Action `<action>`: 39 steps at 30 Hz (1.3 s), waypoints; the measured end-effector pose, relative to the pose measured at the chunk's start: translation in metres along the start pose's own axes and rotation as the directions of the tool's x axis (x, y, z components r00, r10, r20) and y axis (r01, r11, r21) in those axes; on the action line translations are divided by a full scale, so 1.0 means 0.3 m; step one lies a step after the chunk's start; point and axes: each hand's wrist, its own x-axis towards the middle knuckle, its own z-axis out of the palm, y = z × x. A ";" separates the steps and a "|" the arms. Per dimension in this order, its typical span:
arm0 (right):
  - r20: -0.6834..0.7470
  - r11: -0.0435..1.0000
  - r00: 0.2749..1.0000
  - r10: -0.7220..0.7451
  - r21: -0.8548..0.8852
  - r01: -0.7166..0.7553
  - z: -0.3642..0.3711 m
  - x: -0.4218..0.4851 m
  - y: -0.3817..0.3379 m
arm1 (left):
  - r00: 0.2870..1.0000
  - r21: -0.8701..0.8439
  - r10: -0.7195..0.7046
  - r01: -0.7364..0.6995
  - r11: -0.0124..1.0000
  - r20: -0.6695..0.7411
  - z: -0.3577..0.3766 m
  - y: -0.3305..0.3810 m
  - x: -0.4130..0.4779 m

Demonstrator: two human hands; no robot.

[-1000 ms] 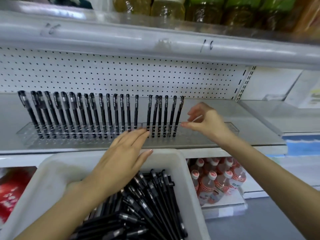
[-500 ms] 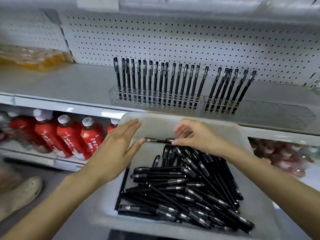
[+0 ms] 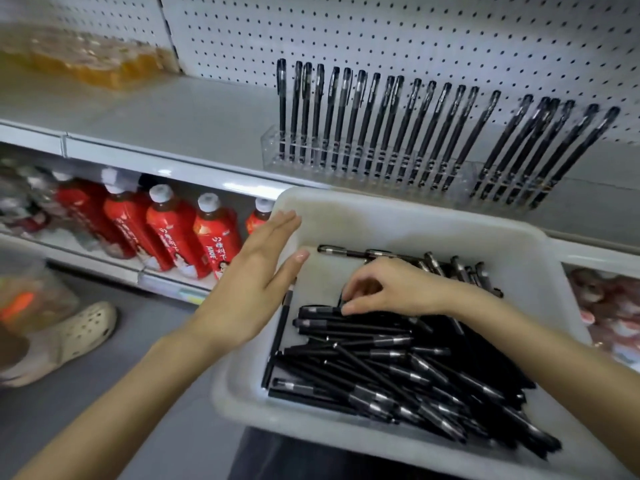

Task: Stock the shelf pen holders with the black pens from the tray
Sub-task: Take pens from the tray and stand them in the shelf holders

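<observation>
Black pens (image 3: 381, 358), heaped in the white tray (image 3: 415, 216), are judged light, rigid and slick, best pinched mid-barrel; right hand (image 3: 394, 289) curls fingers onto the heap, grip unconfirmed; left hand (image 3: 256, 275) flat-fingered at the rim.

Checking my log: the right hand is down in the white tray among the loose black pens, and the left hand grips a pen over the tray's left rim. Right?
No. In the head view the left hand holds nothing, fingers straight over the left rim of the white tray. The right hand is down in the tray among the loose black pens.
</observation>
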 end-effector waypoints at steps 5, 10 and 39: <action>0.100 0.999 0.994 0.035 -0.032 -0.032 0.032 0.057 -0.036 | 1.000 -0.037 0.004 -0.004 0.999 -0.014 0.006 -0.007 0.002; 0.147 0.997 0.987 0.072 0.006 -0.074 0.037 0.088 -0.052 | 1.000 -0.053 0.001 -0.003 0.999 -0.023 0.006 -0.010 0.002; -0.717 0.893 0.692 0.086 0.363 0.266 -0.425 -0.435 0.140 | 0.924 0.035 0.357 -0.364 0.931 0.137 0.195 0.406 0.359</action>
